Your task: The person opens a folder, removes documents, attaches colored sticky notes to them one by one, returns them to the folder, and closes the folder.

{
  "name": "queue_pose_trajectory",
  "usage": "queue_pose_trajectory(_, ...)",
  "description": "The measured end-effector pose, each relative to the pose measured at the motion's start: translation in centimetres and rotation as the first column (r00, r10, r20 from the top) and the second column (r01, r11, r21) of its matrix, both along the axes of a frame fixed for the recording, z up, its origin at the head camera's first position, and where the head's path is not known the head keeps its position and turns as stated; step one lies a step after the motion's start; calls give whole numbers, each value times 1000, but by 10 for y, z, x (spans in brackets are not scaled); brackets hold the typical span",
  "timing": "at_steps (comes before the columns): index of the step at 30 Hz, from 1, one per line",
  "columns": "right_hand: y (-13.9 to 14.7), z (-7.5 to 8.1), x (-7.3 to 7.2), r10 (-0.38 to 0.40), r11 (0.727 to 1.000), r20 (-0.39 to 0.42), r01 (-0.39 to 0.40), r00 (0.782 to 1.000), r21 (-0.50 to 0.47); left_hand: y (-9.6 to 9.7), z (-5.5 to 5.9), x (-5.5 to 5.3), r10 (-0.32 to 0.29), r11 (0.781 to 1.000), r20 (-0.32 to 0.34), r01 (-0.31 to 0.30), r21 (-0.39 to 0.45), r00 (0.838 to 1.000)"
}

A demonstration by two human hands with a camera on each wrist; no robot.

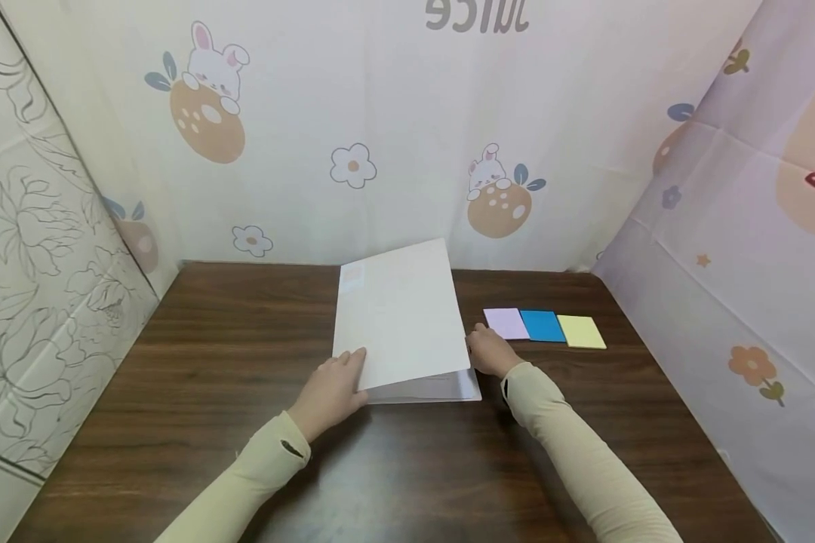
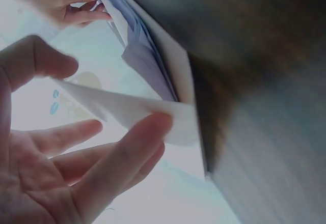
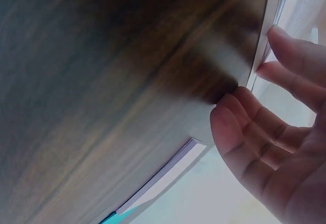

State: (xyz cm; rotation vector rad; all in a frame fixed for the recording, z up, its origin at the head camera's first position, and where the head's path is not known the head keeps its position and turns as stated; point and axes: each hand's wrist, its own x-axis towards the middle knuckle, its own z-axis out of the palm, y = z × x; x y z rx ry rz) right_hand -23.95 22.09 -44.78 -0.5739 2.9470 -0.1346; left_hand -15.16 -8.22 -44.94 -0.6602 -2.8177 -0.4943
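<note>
A white folder [image 1: 401,309] lies on the table with its cover raised at a slant and papers [image 2: 147,66] inside. My left hand [image 1: 329,392] rests at the folder's near left corner. In the left wrist view, one fingertip [image 2: 158,124] touches the folder's white spine, and the other fingers are loosely bent around it. At the folder's right edge is my right hand [image 1: 492,351], its thumb and a finger pinching that edge in the right wrist view. Its lower fingers [image 3: 226,124] reach down close to the tabletop.
Three sticky note pads lie in a row right of the folder: lilac [image 1: 506,323], blue [image 1: 542,326] and yellow [image 1: 581,332]. The dark wooden table [image 1: 244,324] meets a patterned curtain [image 1: 394,98] at the back, with more printed sheets at both sides.
</note>
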Motion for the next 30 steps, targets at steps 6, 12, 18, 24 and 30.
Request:
queue_pose_trajectory(6, -1, -1, 0, -56, 998, 52, 57, 997, -7, -4, 0, 6, 64, 993, 58, -69, 92, 996)
queue_pose_trajectory(12, 0, 1, -3, -114, 992, 103, 118, 988, -36, -9, -1, 9, 125, 973, 95, -141, 184, 988)
queue_pose_trajectory(18, 0, 1, -4, -144, 987, 120, 152, 982, -57, -11, -1, 11, 166, 948, 117, -191, 254, 979)
queue_pose_trajectory(24, -14, -1, -2, -97, 990, 124, 108, 987, -86, -16, 2, 15, 177, 906, 198, -238, 349, 964)
queue_pose_trajectory(30, -23, -4, -3, -83, 994, 129, 90, 988, -53, -26, 3, 16, 168, 862, 315, -294, 412, 934)
